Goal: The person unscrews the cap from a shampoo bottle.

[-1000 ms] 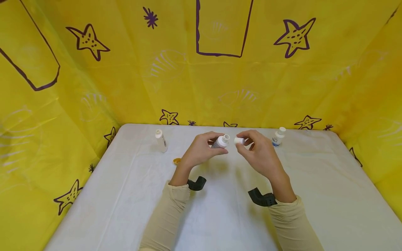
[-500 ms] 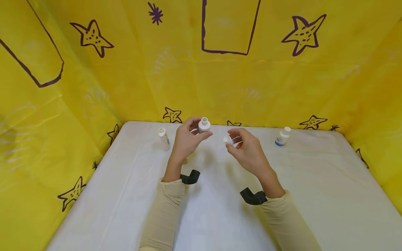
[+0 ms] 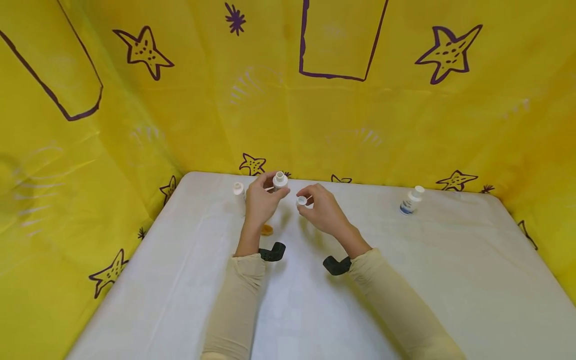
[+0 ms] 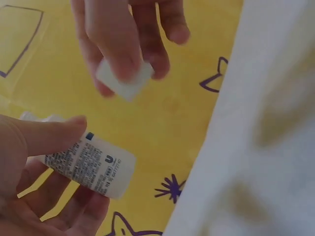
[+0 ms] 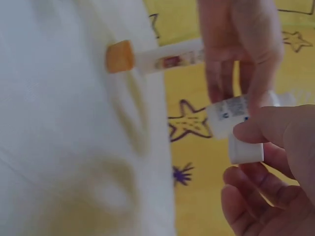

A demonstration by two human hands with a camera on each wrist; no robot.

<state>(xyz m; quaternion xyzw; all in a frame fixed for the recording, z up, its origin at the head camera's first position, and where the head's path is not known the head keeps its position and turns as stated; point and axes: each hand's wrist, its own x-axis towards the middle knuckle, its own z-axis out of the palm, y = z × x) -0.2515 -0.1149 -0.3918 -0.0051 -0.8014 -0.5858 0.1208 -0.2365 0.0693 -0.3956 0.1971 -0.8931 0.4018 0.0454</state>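
Note:
My left hand (image 3: pixel 262 202) grips a small white bottle (image 4: pixel 93 164) with printed text on its label, its open neck pointing up in the head view. Between thumb and fingers, my right hand (image 3: pixel 325 209) pinches a white cap (image 3: pixel 302 200), its hollow side facing up toward me. Cap and bottle are a short way apart, both above the table. Just behind the left hand stands a taller uncapped white bottle (image 3: pixel 239 190), partly hidden by that hand. An orange cap (image 3: pixel 267 230) lies on the table beside the left wrist.
A capped white bottle with a blue label (image 3: pixel 411 201) stands at the back right of the white-covered table (image 3: pixel 450 280). Yellow patterned cloth (image 3: pixel 333 115) hangs behind and along the sides. Each wrist carries a black camera mount (image 3: pixel 272 252).
The left hand has moved left with the bottle, which is now more upright. The right hand has followed leftward, turning the cap's hollow side up. The head view has shifted slightly.

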